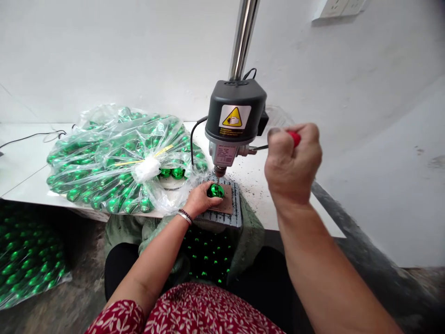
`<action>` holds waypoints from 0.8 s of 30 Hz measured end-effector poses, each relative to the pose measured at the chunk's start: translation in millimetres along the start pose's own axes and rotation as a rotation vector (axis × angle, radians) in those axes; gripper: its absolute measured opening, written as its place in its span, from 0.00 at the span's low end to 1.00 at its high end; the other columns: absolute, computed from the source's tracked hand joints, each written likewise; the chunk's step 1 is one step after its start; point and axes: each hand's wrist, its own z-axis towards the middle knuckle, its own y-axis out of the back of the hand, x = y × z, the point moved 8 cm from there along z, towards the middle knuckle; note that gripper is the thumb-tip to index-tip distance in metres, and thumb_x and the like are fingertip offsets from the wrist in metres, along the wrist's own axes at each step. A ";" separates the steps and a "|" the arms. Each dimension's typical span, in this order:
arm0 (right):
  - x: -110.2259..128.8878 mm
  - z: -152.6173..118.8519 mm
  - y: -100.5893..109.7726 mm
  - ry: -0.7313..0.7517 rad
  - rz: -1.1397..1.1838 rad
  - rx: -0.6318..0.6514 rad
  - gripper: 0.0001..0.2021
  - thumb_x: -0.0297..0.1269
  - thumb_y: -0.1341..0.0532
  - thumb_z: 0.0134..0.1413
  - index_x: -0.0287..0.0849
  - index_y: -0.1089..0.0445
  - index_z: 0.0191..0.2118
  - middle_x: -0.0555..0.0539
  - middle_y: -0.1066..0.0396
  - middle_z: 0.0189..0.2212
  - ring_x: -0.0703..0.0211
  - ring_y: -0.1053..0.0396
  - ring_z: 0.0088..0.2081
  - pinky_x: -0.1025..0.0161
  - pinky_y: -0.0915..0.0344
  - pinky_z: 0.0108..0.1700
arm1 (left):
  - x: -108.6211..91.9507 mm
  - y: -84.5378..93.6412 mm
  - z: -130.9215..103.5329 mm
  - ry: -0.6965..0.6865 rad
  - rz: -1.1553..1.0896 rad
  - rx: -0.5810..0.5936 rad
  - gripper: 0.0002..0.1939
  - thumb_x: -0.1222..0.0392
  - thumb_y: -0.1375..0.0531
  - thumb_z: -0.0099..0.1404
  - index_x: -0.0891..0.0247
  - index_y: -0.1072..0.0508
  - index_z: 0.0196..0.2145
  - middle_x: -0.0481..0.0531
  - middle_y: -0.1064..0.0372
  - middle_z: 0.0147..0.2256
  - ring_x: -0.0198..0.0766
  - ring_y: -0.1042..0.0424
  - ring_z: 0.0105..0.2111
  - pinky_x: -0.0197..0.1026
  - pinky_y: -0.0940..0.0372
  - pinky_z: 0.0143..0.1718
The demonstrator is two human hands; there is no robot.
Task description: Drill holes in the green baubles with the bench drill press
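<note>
A small bench drill press (235, 111) stands on the white table, its bit pointing down at a shiny green ball (218, 190). My left hand (201, 200) grips that ball on a brown board (224, 200) under the bit. Whether the bit has entered the ball I cannot tell. My right hand (294, 162) is closed around the red knob (295, 138) of the drill press lever, to the right of the motor housing. The board rests on the drill's base plate (236, 204), which has dark specks on it.
A large clear plastic bag (114, 162) of green balls lies on the table to the left. Another bag (28, 260) of them is on the floor at lower left. More green balls (206, 255) show below the table edge. Dark shavings lie right of the base.
</note>
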 end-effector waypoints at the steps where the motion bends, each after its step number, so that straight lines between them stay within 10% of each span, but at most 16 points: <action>1: 1.7 9.7 -2.9 -0.043 -0.020 0.026 0.10 0.41 0.44 0.51 0.41 0.43 0.27 0.55 0.42 0.20 0.72 0.48 0.23 0.68 0.47 0.28 | -2.6 1.9 -3.5 -0.015 -0.018 -0.007 0.24 0.55 0.33 0.52 0.61 0.27 0.47 0.50 0.25 0.39 0.42 0.27 0.40 0.42 0.34 0.45; 11: -6.4 18.1 -6.4 -0.190 -0.069 0.067 0.09 0.37 0.40 0.52 0.40 0.40 0.29 0.57 0.44 0.22 0.73 0.49 0.25 0.67 0.49 0.32 | -10.1 47.8 -65.4 -0.024 0.037 0.320 0.33 0.49 0.33 0.53 0.59 0.29 0.55 0.53 0.24 0.44 0.41 0.26 0.37 0.40 0.32 0.42; 16: -6.7 17.8 -6.8 -0.194 -0.067 0.065 0.09 0.37 0.39 0.52 0.39 0.39 0.30 0.56 0.42 0.23 0.72 0.47 0.27 0.66 0.48 0.33 | 41.4 104.3 -14.3 0.270 0.400 -0.145 0.20 0.63 0.48 0.66 0.64 0.27 0.53 0.59 0.27 0.52 0.44 0.29 0.52 0.41 0.38 0.54; 24: -5.3 16.9 -6.2 -0.154 -0.033 0.065 0.10 0.39 0.40 0.52 0.40 0.41 0.29 0.57 0.45 0.22 0.73 0.48 0.25 0.67 0.48 0.30 | 94.5 100.5 52.6 0.404 0.509 -0.081 0.26 0.56 0.46 0.66 0.65 0.37 0.60 0.68 0.29 0.52 0.53 0.28 0.50 0.47 0.36 0.49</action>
